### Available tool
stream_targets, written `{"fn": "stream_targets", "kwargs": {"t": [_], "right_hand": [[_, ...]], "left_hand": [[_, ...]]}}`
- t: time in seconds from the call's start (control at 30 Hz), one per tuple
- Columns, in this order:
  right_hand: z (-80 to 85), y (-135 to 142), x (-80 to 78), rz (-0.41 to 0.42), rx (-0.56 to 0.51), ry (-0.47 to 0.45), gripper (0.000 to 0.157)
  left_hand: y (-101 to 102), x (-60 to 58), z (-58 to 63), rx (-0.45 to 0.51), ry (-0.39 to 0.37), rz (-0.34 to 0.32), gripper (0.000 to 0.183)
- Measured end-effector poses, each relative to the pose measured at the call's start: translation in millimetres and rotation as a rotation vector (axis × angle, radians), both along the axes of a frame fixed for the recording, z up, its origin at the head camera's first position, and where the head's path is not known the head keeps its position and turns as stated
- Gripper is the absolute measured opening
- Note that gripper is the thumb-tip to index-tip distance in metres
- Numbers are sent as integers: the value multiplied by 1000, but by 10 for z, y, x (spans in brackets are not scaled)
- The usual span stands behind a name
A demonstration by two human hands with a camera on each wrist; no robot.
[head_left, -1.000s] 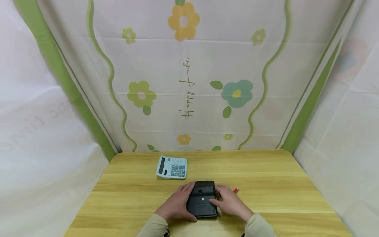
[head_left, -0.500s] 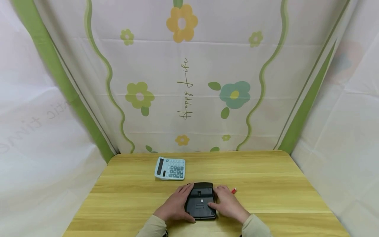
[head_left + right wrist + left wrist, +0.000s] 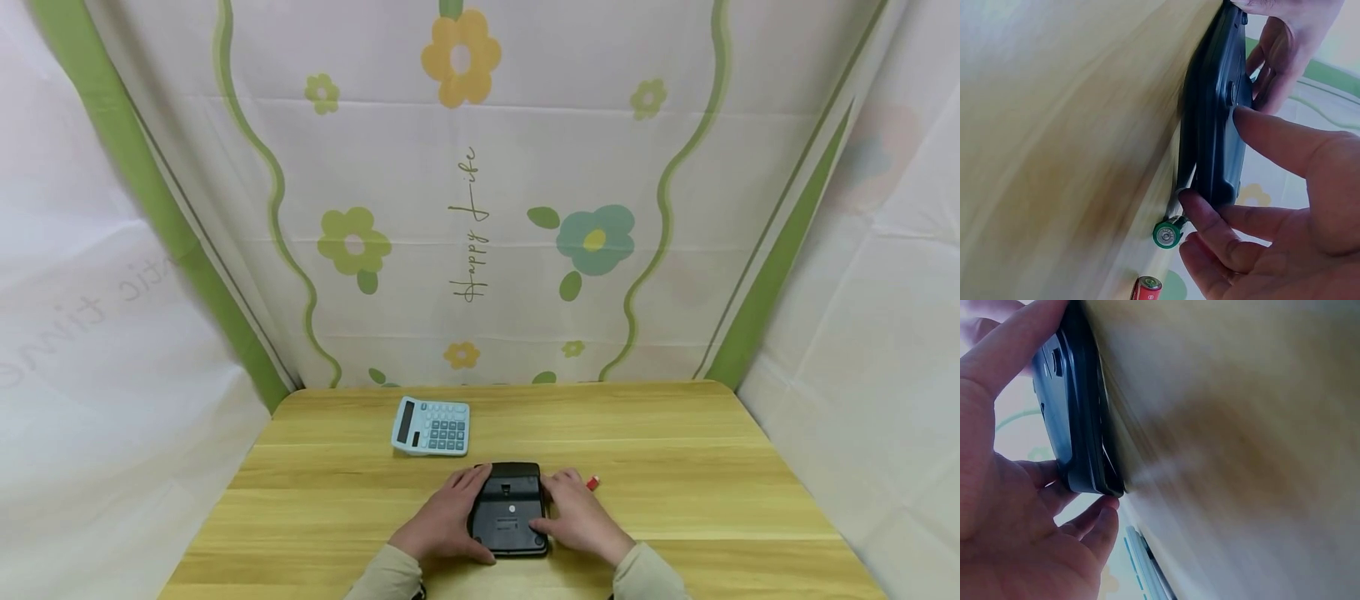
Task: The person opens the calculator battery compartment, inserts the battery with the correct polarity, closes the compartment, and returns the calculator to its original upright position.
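Black device: it lies back up on the wooden table (image 3: pixel 697 467), in front of me and between my two hands; that is the black device (image 3: pixel 495 537), its raised, rounded end pointing away from me.
Long axis: it runs from my side toward the far edge of the table, nearly straight ahead; the device is only a little longer than wide.
Back face: a small dark slot (image 3: pixel 505 489) sits toward the far end, with a white round spot (image 3: pixel 512 508) nearer me; the print is too small to read.
My left hand: my left hand (image 3: pixel 442 518) is spread around the left side, thumb at the near corner, fingers bent against the far corner, holding the device between them.
My right hand: my right hand (image 3: pixel 579 512) pinches the right side, thumb on the back, fingertips at the lower edge.
By my right fingers: a green-ended battery (image 3: pixel 1167 234) stands just beside the fingertips in the right wrist view; whether they touch, I cannot tell. A red battery (image 3: pixel 1149 287) lies a little farther out.
Beyond: a light blue calculator (image 3: pixel 432 427) lies face up, ahead and to the left, its screen toward the left.
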State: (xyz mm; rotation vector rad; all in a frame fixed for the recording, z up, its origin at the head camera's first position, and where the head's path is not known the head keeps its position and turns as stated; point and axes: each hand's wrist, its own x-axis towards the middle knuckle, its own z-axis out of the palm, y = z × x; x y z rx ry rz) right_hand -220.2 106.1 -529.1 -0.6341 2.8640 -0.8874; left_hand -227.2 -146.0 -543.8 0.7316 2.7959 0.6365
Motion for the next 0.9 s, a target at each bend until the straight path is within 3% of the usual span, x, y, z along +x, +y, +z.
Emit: {"fn": "stream_targets", "kwargs": {"t": [0.33, 0.63, 0.9], "right_hand": [[-55, 20, 10, 17, 94, 63, 97], [-15, 53, 6, 13, 127, 102, 95], [-12, 117, -33, 10, 123, 108, 96]], "left_hand": [[-19, 13, -14, 61, -54, 40, 133], [-10, 29, -13, 133, -86, 50, 133], [-27, 19, -28, 85, -53, -12, 130]]}}
